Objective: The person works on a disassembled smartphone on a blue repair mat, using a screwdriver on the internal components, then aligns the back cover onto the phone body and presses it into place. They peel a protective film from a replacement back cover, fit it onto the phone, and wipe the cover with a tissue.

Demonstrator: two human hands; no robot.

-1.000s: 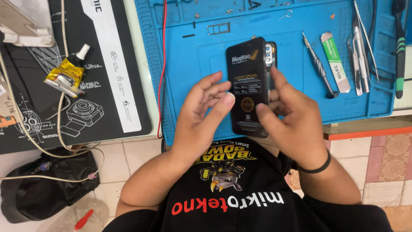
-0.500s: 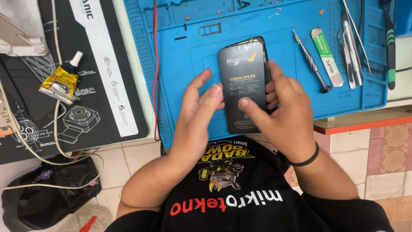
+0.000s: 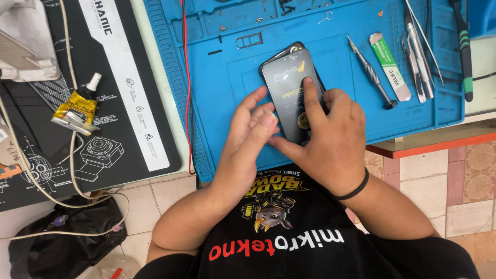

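A black phone (image 3: 290,77) with a dark screen panel lies tilted on the blue work mat (image 3: 227,119). My right hand (image 3: 330,139) rests on its lower half, index finger stretched flat along the panel, thumb at the near edge. My left hand (image 3: 248,134) touches the phone's left near edge with its fingertips, fingers bent. The lower part of the phone is hidden under both hands.
A screwdriver (image 3: 372,72), a green-and-white pry tool (image 3: 390,64), tweezers (image 3: 418,57) and a green-handled tool (image 3: 464,51) lie on the mat's right side. A yellow glue tube (image 3: 77,106) sits on the black mat (image 3: 129,134) at left. A red wire (image 3: 187,88) runs between the mats.
The phone has come down from being held above the mat to lying on it. My right hand now presses its index finger along the panel; my left hand has moved to the near left edge.
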